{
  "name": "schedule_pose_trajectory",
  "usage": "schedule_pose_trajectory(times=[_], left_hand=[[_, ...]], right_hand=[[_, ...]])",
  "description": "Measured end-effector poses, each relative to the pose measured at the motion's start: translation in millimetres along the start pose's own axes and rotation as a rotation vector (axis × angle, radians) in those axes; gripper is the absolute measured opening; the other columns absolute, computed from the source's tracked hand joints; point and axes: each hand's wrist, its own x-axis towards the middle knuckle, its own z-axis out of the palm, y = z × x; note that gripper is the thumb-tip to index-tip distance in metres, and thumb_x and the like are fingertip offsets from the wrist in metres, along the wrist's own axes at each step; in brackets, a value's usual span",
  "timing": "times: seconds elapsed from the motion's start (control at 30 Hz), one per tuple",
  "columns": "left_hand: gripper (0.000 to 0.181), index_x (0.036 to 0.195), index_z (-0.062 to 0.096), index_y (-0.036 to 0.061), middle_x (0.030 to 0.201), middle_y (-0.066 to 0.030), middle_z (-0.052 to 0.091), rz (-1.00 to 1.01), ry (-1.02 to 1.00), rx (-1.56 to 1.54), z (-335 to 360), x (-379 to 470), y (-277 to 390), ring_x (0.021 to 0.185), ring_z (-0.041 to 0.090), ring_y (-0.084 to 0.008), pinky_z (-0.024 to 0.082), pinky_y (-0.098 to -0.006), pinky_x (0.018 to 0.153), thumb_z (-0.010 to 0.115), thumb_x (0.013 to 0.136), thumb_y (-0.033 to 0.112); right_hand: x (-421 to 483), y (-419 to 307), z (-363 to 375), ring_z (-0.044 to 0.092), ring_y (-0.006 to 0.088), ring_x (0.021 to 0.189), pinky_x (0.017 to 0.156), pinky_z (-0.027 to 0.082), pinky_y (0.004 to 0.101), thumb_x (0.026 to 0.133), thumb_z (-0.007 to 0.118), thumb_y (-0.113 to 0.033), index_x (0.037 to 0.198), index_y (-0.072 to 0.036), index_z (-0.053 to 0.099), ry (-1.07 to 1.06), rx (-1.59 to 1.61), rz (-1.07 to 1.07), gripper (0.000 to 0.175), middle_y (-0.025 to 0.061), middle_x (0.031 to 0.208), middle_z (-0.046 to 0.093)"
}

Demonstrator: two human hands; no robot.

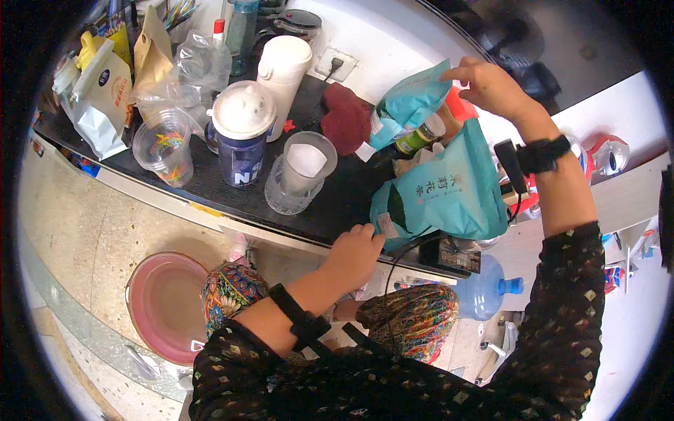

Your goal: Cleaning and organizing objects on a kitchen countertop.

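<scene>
My right hand [489, 87] reaches to the top corner of a smaller teal pouch [410, 97], its fingertips touching that edge; whether they pinch it is unclear. My left hand [358, 255] lies at the table's front edge, fingers bent, against the lower corner of a large teal pouch [447, 189] with printed characters. Its fingertips are partly hidden. Between the pouches are a jar with a green label [421, 134] and an orange-red box [461, 108]. Left of them lie a dark red cloth item [345, 118] and a small white tag [365, 152].
The black tabletop [347, 194] also carries a glass tumbler [292, 192], a dark blue cup [242, 152], a white flask [284, 63], a clear plastic cup [168, 147] and several bags. Below are a pink basin [168, 310] and a blue water bottle [482, 289].
</scene>
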Motion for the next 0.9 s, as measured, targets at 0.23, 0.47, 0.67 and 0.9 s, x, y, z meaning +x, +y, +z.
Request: schedule_pose_trajectory(times=[0.23, 0.47, 0.67, 0.9], left_hand=[[0.019, 0.082, 0.054, 0.0027, 0.086, -0.0133, 0.051, 0.027, 0.002, 0.03, 0.4, 0.8, -6.6, 0.083, 0.052, -0.0301, 0.046, -0.0408, 0.067, 0.058, 0.065, 0.012], [0.012, 0.077, 0.057, 0.0037, 0.081, -0.0096, 0.053, 0.012, 0.047, 0.12, -3.2, 2.5, -3.1, 0.081, 0.053, -0.0248, 0.044, -0.0362, 0.065, 0.056, 0.066, 0.01], [0.015, 0.077, 0.058, 0.0042, 0.082, -0.0096, 0.053, -0.042, 0.002, 0.144, -4.8, 1.9, -10.1, 0.082, 0.054, -0.0245, 0.044, -0.0353, 0.066, 0.058, 0.064, 0.011], [0.012, 0.072, 0.06, 0.0048, 0.078, -0.0137, 0.06, -0.081, -0.081, 0.193, -14.3, -3.3, -17.8, 0.073, 0.059, -0.031, 0.048, -0.0424, 0.064, 0.055, 0.069, 0.015]], right_hand=[[11.4, 8.1, 9.3, 0.062, 0.0257, 0.067, 0.062, 0.049, 0.0323, 0.073, 0.06, -0.005, 0.09, -0.005, 0.067, -0.09, -0.114, 0.035, 0.019, 0.013, 0.073, 0.064], [-8.0, 11.0, -16.4, 0.065, 0.018, 0.068, 0.064, 0.051, 0.0285, 0.081, 0.059, -0.008, 0.096, -0.002, 0.065, 0.164, 0.269, 0.216, 0.018, 0.0141, 0.079, 0.066], [-26.9, -26.1, -34.3, 0.063, 0.0154, 0.076, 0.072, 0.051, 0.0254, 0.082, 0.056, -0.003, 0.096, 0.002, 0.063, 0.141, 0.45, 0.244, 0.017, 0.01, 0.082, 0.065], [-62.1, -69.6, -47.2, 0.063, 0.024, 0.071, 0.064, 0.05, 0.0298, 0.076, 0.062, -0.004, 0.091, -0.003, 0.066, 0.196, 0.335, 0.062, 0.015, 0.0126, 0.081, 0.064]])
